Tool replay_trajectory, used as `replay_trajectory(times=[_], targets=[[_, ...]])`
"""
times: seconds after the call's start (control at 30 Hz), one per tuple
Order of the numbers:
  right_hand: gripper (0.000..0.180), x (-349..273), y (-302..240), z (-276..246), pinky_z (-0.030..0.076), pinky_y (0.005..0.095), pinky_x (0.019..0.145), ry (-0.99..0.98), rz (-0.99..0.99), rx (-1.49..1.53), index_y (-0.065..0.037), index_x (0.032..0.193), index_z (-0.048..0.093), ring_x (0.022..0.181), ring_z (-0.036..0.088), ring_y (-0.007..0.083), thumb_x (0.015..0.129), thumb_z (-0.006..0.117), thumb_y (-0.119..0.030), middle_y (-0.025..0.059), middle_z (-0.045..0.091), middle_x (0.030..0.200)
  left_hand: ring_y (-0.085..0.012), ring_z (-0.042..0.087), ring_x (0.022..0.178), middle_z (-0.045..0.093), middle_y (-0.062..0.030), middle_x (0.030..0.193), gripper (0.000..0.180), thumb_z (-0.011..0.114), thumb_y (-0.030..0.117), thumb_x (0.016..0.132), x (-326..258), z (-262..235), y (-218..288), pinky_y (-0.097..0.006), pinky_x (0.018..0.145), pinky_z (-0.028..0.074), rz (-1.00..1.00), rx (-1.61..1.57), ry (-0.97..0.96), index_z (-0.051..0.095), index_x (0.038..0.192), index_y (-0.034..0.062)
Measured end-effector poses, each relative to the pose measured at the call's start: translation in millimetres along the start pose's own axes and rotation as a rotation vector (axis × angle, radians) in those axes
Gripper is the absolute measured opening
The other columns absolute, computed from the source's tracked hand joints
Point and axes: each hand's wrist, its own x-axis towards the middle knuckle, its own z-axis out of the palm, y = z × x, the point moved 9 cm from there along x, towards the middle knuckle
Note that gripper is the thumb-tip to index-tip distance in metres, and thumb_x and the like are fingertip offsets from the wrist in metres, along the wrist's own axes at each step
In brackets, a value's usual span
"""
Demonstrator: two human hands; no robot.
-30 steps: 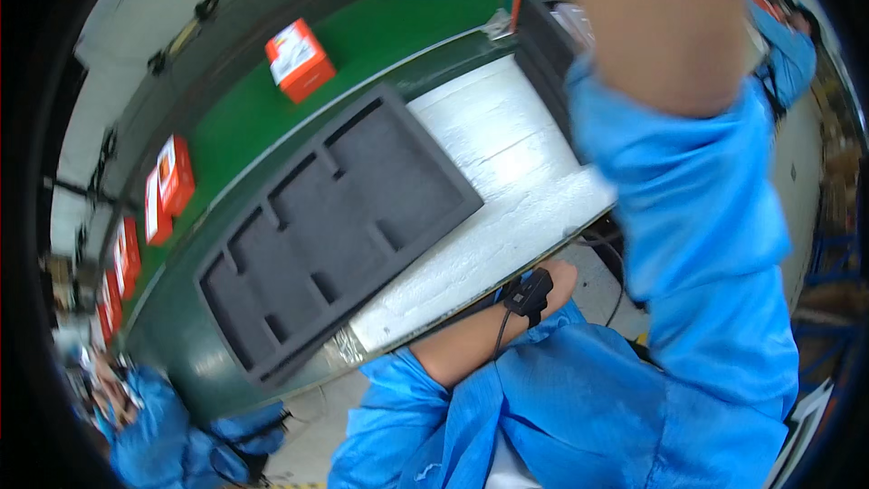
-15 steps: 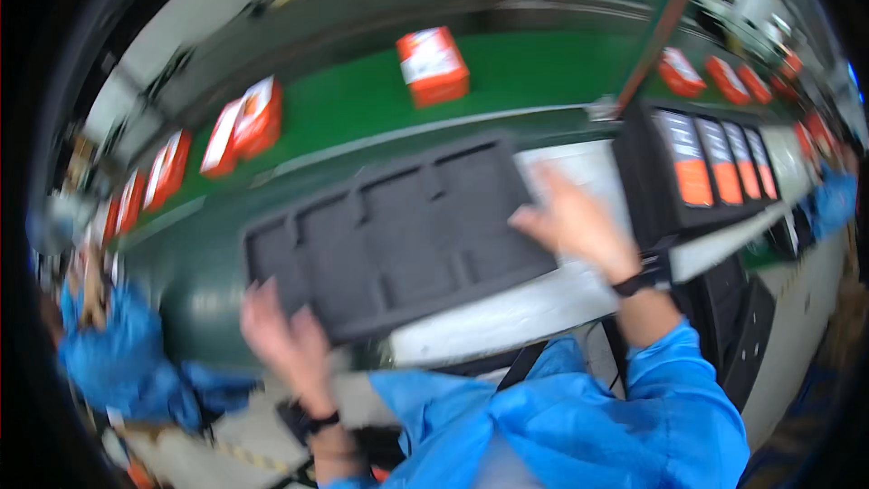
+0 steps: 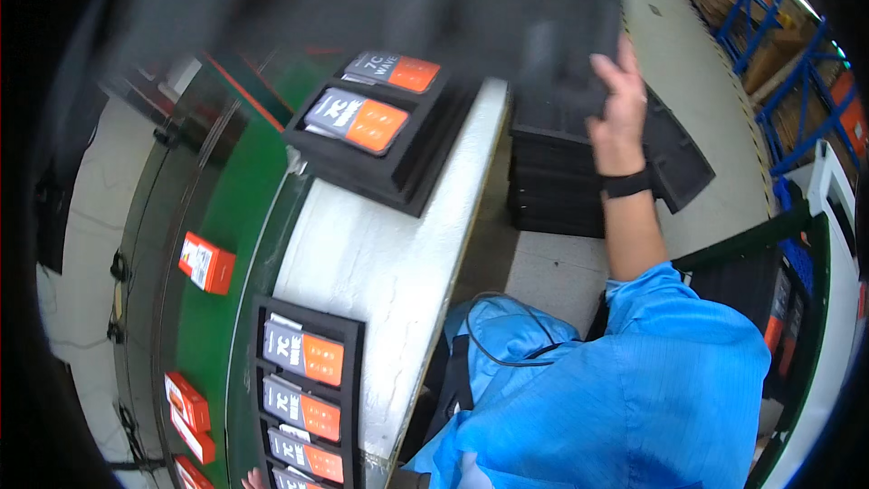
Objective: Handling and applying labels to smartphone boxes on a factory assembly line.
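Note:
My right hand, with a dark wristband, is raised at the edge of a large black moulded tray. Its fingers grip that edge. The tray is blurred and fills the top of the view. At the lower edge, only a few fingertips show beside a black tray on the bench; they may be my left hand. That tray holds a row of grey-and-orange printed boxes. Farther along, stacked black trays hold more such boxes, partly hidden under the raised tray.
A white bench top runs beside a green conveyor carrying orange-and-white boxes. Past the bench, a pile of black trays stands on the floor. Blue racking with cartons is at the far right, and a green-framed cart stands nearer.
My view has swung right. The black tray has gone from the bench up to the top of view, with my right hand at its edge. Boxes in a tray now show on the bench.

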Motion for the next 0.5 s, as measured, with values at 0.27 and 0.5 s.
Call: replay_trajectory(times=[0.27,0.5], targets=[[0.054,-85,-102,-435,0.043,0.0334,0.097,0.879,-0.169,-0.601,0.004,0.133,0.049,0.110,0.058,0.0254,0.079,0.057,0.003,0.0136,0.060,0.124,-0.0279,0.064,0.097,0.067,-0.0208,0.106,0.028,0.051,0.011,0.096,2,67,-34,-0.037,0.090,0.049,-0.218,-0.169,-0.124,0.064,0.109,-0.0102],[0.057,-106,-55,-489,0.044,0.0342,0.097,1.005,0.017,-0.885,0.006,0.134,0.046,0.109,0.059,0.0287,0.081,0.060,-0.009,0.0182,0.059,0.124,-0.0266,0.063,0.092,0.068,-0.0180,0.099,0.026,0.053,0.012,0.096,18,123,9,-0.037,0.088,0.050,-0.181,-0.180,-0.240,0.066,0.101,-0.0100]])
